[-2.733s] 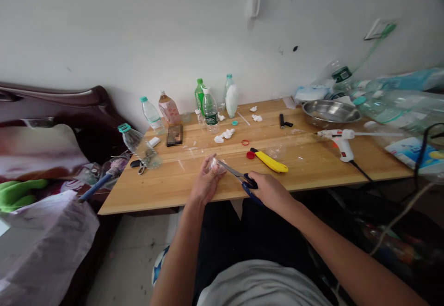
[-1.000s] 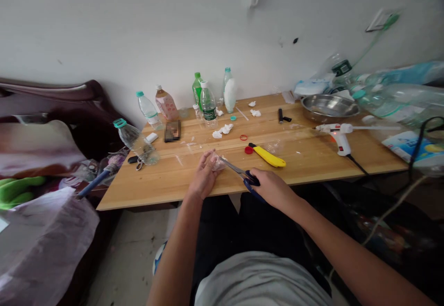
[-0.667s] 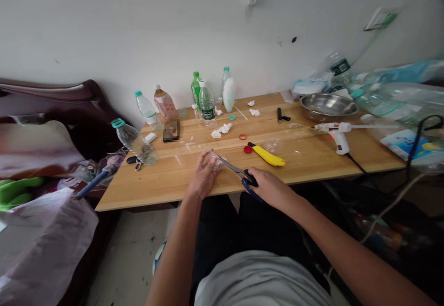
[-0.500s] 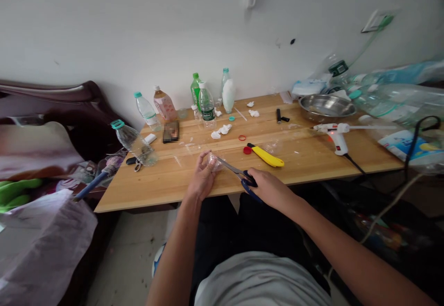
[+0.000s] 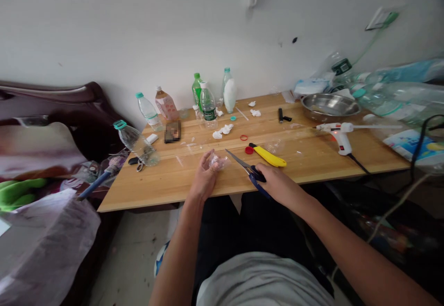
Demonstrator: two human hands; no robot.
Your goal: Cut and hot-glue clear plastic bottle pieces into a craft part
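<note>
My left hand (image 5: pixel 204 176) is closed around a small clear plastic piece (image 5: pixel 219 162) just above the near edge of the wooden table (image 5: pixel 166 181). My right hand (image 5: pixel 277 185) grips blue-handled scissors (image 5: pixel 247 169); their blades point up-left, a short gap away from the plastic piece. A yellow utility knife (image 5: pixel 268 156) and a red cap (image 5: pixel 249 149) lie just beyond the scissors.
Several plastic bottles (image 5: pixel 208 105) stand at the table's back, one lies at the left edge (image 5: pixel 137 143). A white glue gun (image 5: pixel 339 132) with a cord, a steel bowl (image 5: pixel 329 106), tissue scraps (image 5: pixel 224 131) and large bottles (image 5: pixel 398 98) sit at right. A sofa (image 5: pixel 52 112) is left.
The scissors, earlier with their blades at the plastic piece, have drawn back to the right and are now apart from it. My left hand keeps hold of the piece.
</note>
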